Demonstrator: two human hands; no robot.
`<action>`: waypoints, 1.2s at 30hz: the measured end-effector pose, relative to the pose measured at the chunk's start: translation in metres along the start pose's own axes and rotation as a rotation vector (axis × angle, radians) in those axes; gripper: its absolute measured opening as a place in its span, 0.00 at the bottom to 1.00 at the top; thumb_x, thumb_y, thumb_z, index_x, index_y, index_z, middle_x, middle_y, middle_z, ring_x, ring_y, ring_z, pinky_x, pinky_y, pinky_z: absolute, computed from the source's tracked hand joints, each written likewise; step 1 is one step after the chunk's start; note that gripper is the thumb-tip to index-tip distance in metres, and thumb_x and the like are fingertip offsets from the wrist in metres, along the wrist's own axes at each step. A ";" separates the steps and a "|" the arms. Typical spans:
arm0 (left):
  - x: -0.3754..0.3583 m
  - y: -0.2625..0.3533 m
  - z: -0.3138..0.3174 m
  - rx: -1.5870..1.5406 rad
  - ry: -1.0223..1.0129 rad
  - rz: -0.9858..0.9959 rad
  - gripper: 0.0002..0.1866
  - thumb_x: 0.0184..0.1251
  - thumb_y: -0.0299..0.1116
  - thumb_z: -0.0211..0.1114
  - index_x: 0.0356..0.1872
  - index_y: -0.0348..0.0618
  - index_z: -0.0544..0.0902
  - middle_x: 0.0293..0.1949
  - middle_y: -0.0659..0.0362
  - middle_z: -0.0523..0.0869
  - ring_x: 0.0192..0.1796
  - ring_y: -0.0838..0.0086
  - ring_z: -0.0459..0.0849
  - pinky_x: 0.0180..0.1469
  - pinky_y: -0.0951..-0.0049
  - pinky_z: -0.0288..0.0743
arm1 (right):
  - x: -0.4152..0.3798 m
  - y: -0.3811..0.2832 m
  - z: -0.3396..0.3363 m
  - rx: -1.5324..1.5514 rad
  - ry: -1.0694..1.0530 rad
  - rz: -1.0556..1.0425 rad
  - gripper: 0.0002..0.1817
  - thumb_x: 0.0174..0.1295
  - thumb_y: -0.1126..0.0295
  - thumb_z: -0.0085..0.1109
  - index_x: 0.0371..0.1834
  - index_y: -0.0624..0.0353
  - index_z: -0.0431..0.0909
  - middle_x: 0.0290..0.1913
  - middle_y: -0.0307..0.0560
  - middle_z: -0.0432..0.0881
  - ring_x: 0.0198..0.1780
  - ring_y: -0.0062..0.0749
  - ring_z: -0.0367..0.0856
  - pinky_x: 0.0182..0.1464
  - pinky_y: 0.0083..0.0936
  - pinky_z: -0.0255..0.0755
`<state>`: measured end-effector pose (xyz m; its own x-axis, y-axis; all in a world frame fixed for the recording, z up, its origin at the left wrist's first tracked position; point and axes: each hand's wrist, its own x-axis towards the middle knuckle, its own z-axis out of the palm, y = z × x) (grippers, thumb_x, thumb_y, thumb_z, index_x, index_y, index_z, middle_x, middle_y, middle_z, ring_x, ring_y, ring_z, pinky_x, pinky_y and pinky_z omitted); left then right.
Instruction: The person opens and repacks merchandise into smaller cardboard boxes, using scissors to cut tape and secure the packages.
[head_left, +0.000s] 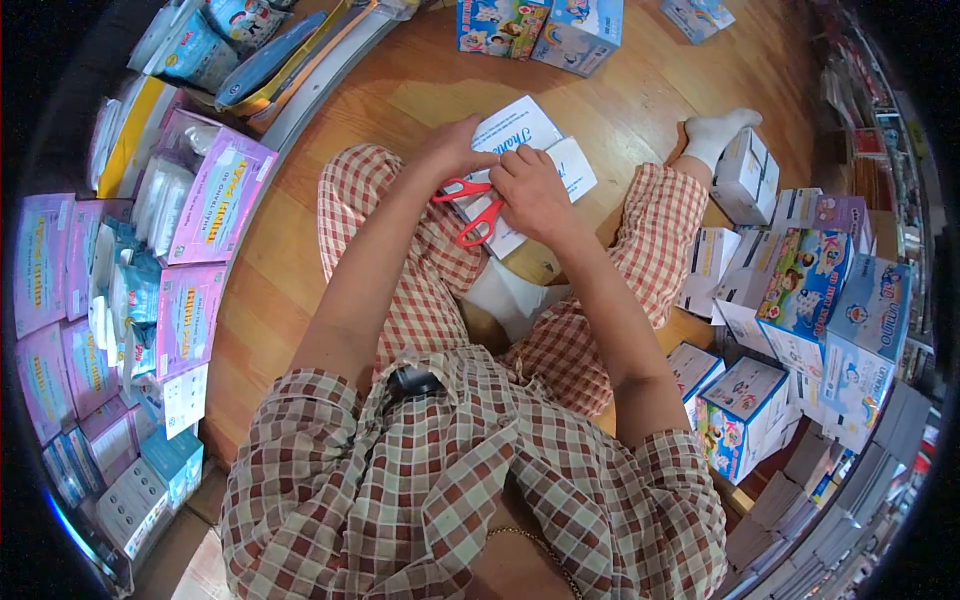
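Observation:
Two white cards point(572, 172) with blue "Thank" lettering lie between my legs. My left hand point(455, 150) is closed at their left edge, its thumb pointing toward my right hand and its other fingers mostly hidden. My right hand point(531, 190) has its fingers curled in over the middle of the cards, fingertips close to the left thumb. Red-handled scissors point(480, 224) rest just below the two hands, both handle loops showing. Their blades are hidden beneath my right hand.
Pink mask boxes point(222, 195) and wrapped packs fill a shelf on the left. On the right, white and blue printed boxes point(803, 280) are stacked beside my leg. More colourful boxes point(577, 35) stand ahead on the wooden floor point(400, 90). A white box point(745, 178) sits by my socked foot.

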<state>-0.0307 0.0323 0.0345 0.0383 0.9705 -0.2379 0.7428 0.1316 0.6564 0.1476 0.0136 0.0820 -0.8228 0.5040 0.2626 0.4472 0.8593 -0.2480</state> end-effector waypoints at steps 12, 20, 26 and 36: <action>-0.002 0.011 0.002 -0.154 -0.033 -0.015 0.49 0.43 0.58 0.70 0.65 0.43 0.61 0.56 0.42 0.75 0.58 0.52 0.74 0.57 0.56 0.69 | -0.051 0.016 -0.063 0.041 0.332 -0.001 0.12 0.37 0.72 0.62 0.17 0.57 0.65 0.22 0.46 0.66 0.28 0.42 0.69 0.29 0.35 0.64; -0.040 0.060 0.025 0.513 0.190 0.063 0.56 0.40 0.52 0.74 0.70 0.53 0.50 0.66 0.42 0.57 0.65 0.43 0.62 0.59 0.41 0.61 | -0.072 -0.010 -0.012 0.222 0.370 0.156 0.16 0.42 0.76 0.61 0.39 0.60 0.75 0.43 0.51 0.75 0.40 0.47 0.76 0.40 0.36 0.71; -0.019 0.048 0.006 0.143 0.096 0.011 0.45 0.46 0.40 0.68 0.68 0.41 0.56 0.60 0.36 0.67 0.58 0.42 0.71 0.56 0.52 0.69 | -0.062 -0.045 -0.004 0.185 0.202 0.161 0.19 0.45 0.75 0.59 0.44 0.58 0.76 0.55 0.52 0.71 0.41 0.47 0.78 0.43 0.37 0.72; -0.035 0.000 -0.013 -1.144 -0.002 -0.083 0.20 0.63 0.28 0.56 0.55 0.32 0.72 0.45 0.53 0.82 0.44 0.72 0.82 0.44 0.75 0.77 | -0.083 -0.049 -0.010 0.091 0.052 0.245 0.17 0.48 0.74 0.55 0.44 0.63 0.74 0.49 0.52 0.72 0.42 0.42 0.76 0.38 0.36 0.72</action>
<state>-0.0404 0.0012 0.0524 0.0198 0.9501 -0.3113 -0.2992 0.3027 0.9049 0.1979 -0.0693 0.0820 -0.6735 0.7021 0.2313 0.5960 0.7008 -0.3920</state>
